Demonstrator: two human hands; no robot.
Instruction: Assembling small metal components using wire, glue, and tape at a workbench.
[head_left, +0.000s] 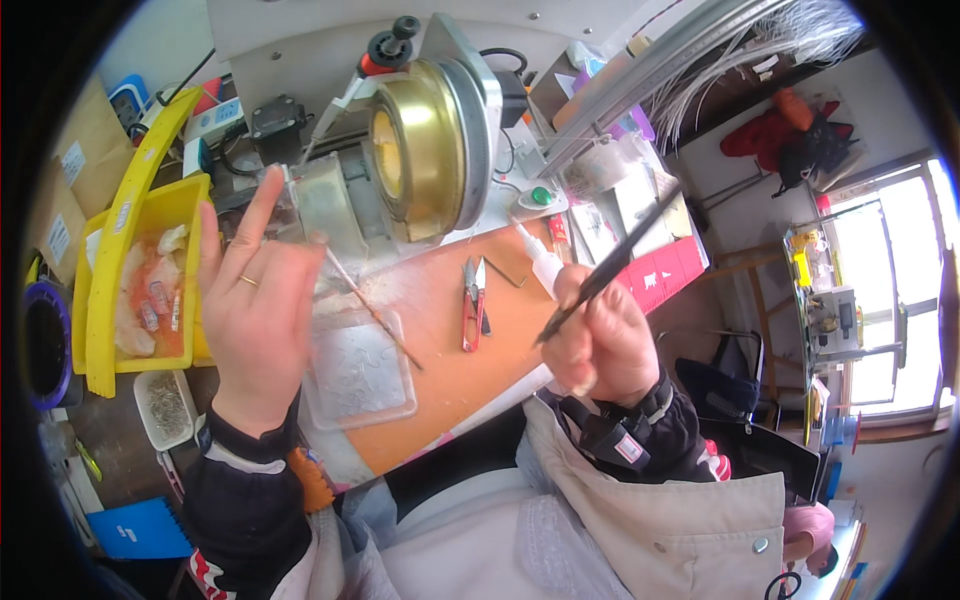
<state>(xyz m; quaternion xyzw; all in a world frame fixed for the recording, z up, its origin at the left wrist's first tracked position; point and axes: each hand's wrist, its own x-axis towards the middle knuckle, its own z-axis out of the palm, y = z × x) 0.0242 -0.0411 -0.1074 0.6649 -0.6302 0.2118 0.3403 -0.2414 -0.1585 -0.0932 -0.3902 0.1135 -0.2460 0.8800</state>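
My left hand (258,310), a ring on one finger, is raised with some fingers stretched apart and others bent. It is slightly blurred, near the machine's pale cylinder (332,205). A thin brownish stick (372,312) slants from beside its thumb over a clear plastic tray (362,405); whether the hand touches the stick I cannot tell. My right hand (610,345) is closed round a slim black tool (630,243), its narrow tip pointing down and left. On the orange work surface (515,330) between the hands lie red-handled thread snips (472,310).
A large brass-coloured drum (425,150) stands ahead. At left are a yellow basket (192,280), a small white dish of tiny pieces (165,408) and a blue notebook (140,528). A white squeeze bottle (542,262) and a red box (660,275) sit to the right.
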